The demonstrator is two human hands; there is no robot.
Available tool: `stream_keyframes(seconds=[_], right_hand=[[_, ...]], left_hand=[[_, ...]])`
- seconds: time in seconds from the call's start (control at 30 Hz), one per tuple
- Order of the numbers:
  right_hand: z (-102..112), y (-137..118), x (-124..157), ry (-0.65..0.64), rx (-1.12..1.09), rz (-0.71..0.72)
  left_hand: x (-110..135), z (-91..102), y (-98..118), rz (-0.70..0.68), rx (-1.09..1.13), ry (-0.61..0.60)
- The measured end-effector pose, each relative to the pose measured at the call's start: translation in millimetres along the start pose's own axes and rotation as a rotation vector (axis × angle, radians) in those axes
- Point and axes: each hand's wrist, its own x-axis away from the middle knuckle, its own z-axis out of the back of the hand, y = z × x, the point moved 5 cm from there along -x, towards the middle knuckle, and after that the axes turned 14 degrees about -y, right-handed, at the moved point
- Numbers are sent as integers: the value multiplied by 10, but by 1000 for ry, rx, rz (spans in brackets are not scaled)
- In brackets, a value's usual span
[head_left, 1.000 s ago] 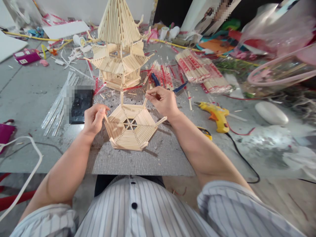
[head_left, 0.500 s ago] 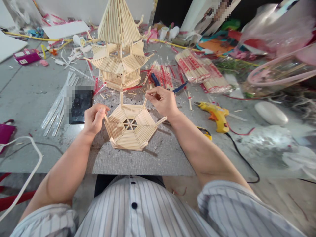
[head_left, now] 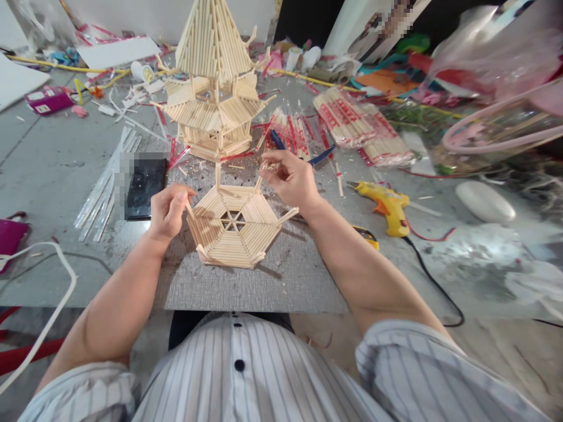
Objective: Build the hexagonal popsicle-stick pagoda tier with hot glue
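Note:
A flat hexagonal roof made of wooden sticks (head_left: 235,225) lies on a grey mat (head_left: 246,281) in front of me. My left hand (head_left: 169,209) is closed, pinching the upturned stick at the roof's left corner. At the roof's far right corner, my right hand (head_left: 291,177) has its fingers curled around small stick pieces. Behind the roof stands a tall tiered pagoda of sticks (head_left: 213,82).
A yellow glue gun (head_left: 387,202) with a black cord lies to the right. Blue-handled pliers (head_left: 308,155) and packs of chopsticks (head_left: 356,126) lie beyond my right hand. A dark phone (head_left: 143,187) rests at the left. Craft litter covers the grey table's far part.
My right hand has lifted slightly off the roof's far corner and its fingers have curled more. My left hand and the roof stay put.

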Motion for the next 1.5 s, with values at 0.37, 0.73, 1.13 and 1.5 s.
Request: stream_keyframes(seconds=[0.37,0.73,1.13,1.5], right_hand=[[102,-97,38,102,198,115],[74,-64,45,85,226,120],[90,-71,45,82,233,70],[85,-70,55,77,218,106]], left_hand=[[8,-2,-18,1,-7,-15],[4,-2,21,27,-17,-14],[3,6,20,33,-7,0],[-3,5,28,8,-6,0]])
